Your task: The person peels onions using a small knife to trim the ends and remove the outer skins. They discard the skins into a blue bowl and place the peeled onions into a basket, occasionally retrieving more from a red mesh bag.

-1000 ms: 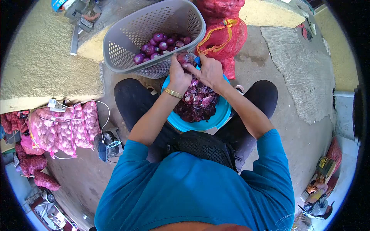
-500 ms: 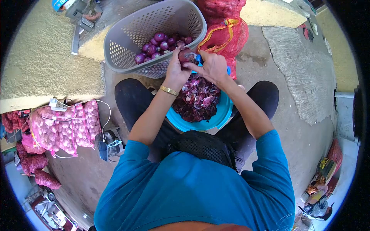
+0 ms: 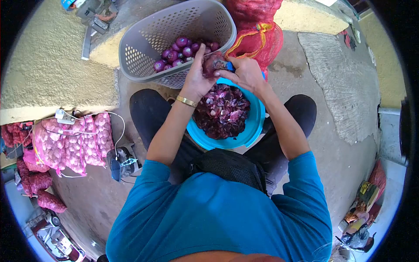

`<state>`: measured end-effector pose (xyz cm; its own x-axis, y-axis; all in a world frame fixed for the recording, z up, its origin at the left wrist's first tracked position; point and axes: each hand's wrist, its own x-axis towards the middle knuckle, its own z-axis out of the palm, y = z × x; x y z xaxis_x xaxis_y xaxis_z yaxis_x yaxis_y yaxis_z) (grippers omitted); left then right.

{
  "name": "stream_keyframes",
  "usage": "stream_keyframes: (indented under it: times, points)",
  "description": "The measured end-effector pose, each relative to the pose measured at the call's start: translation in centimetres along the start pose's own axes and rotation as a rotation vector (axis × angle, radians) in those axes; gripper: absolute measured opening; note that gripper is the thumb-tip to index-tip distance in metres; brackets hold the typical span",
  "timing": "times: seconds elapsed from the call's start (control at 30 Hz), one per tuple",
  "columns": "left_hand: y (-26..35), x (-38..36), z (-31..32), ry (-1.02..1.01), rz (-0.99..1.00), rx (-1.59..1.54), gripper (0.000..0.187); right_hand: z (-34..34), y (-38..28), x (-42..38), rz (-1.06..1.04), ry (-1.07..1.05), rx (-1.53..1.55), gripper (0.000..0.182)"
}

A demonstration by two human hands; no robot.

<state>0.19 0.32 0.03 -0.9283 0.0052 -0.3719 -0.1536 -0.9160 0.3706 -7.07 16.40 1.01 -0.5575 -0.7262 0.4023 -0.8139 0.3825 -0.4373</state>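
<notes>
My left hand [image 3: 197,78] holds a red onion [image 3: 212,63] above the far rim of a blue bowl [image 3: 255,127] that rests between my knees. My right hand [image 3: 247,74] grips a small blue-handled knife [image 3: 229,66] and presses against the same onion. The bowl is filled with purple onion skins [image 3: 222,111]. Just beyond my hands stands a grey perforated basket [image 3: 148,41], tilted toward me, with several peeled purple onions [image 3: 181,50] inside. A gold bracelet sits on my left wrist.
A red mesh sack [image 3: 257,37] of onions stands right of the basket. Pink mesh bags of garlic [image 3: 72,146] and a small scale [image 3: 122,162] lie on the concrete floor at left. A woven mat [image 3: 340,83] is at right. Clutter sits at the lower right.
Both hands and the onion have risen slightly toward the basket's rim. The onion has turned in my left hand while the right hand works at it.
</notes>
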Motion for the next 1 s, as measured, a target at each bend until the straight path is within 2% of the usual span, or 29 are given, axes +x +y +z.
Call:
stream_keyframes:
  times: [0.1, 0.17, 0.27, 0.3, 0.33, 0.37, 0.43, 0.47, 0.53, 0.57, 0.63, 0.67, 0.77, 0.9, 0.97, 1.0]
  points:
    - [-0.2, 0.8, -1.2, -0.001, -0.027, 0.045, 0.036, -0.4, -0.7, -0.1, -0.019, -0.026, -0.157, 0.059]
    - [-1.0, 1.3, -1.4, 0.073, -0.002, -0.019, 0.03, 0.4, -1.1, -0.3, 0.03, 0.002, -0.125, 0.059]
    - [-1.8, 2.7, -2.5, 0.185, 0.08, -0.126, 0.023, 2.4, -1.4, -0.9, 0.153, 0.064, -0.085, 0.058]
    - [-2.0, 2.7, -2.2, 0.237, 0.167, -0.158, 0.02, 3.0, -1.7, -1.1, 0.225, 0.098, -0.066, 0.058]
    - [-2.1, 2.7, -1.9, 0.29, 0.254, -0.19, 0.018, 3.4, -1.7, -1.2, 0.269, 0.065, -0.062, 0.058]
    - [-2.4, 2.6, -1.6, 0.292, 0.254, -0.191, 0.018, 3.7, -1.6, -1.3, 0.27, 0.063, -0.061, 0.058]
    - [-2.7, 2.0, -0.6, 0.236, 0.36, -0.168, 0.014, 3.7, -1.8, -1.1, 0.371, 0.023, 0.204, 0.058]
    - [-2.6, 2.0, -0.7, 0.235, 0.362, -0.169, 0.014, 3.3, -1.6, -1.0, 0.369, 0.023, 0.203, 0.058]
    - [-2.3, 1.6, -0.8, 0.18, 0.309, -0.113, 0.021, 1.8, -1.2, -0.6, 0.218, 0.011, 0.082, 0.059]
    - [-1.9, 1.3, -1.0, 0.18, 0.309, -0.112, 0.021, 1.3, -0.8, -0.4, 0.218, 0.011, 0.083, 0.059]
    - [-0.7, -0.5, 0.6, 0.016, 0.063, 0.049, 0.029, 0.5, -0.1, -0.2, 0.055, 0.0, -0.048, 0.058]
    - [-0.5, -0.3, 0.6, 0.054, 0.042, 0.1, 0.038, 0.2, 0.0, -0.2, 0.023, 0.016, -0.142, 0.059]
    - [-0.2, 0.1, -0.5, 0.015, -0.067, 0.227, 0.042, -0.6, -0.2, 0.1, -0.055, 0.068, -0.19, 0.061]
    - [-0.2, -0.1, -0.6, 0.05, -0.169, 0.205, 0.044, -1.4, 0.0, 0.2, -0.076, 0.022, -0.237, 0.065]
    - [-0.2, -0.3, 0.0, 0.116, -0.191, 0.213, 0.047, -2.0, -0.1, 0.1, -0.003, -0.107, -0.227, 0.063]
    - [-0.2, -0.6, 0.3, 0.116, -0.193, 0.213, 0.047, -2.1, 0.0, 0.0, -0.002, -0.108, -0.227, 0.063]
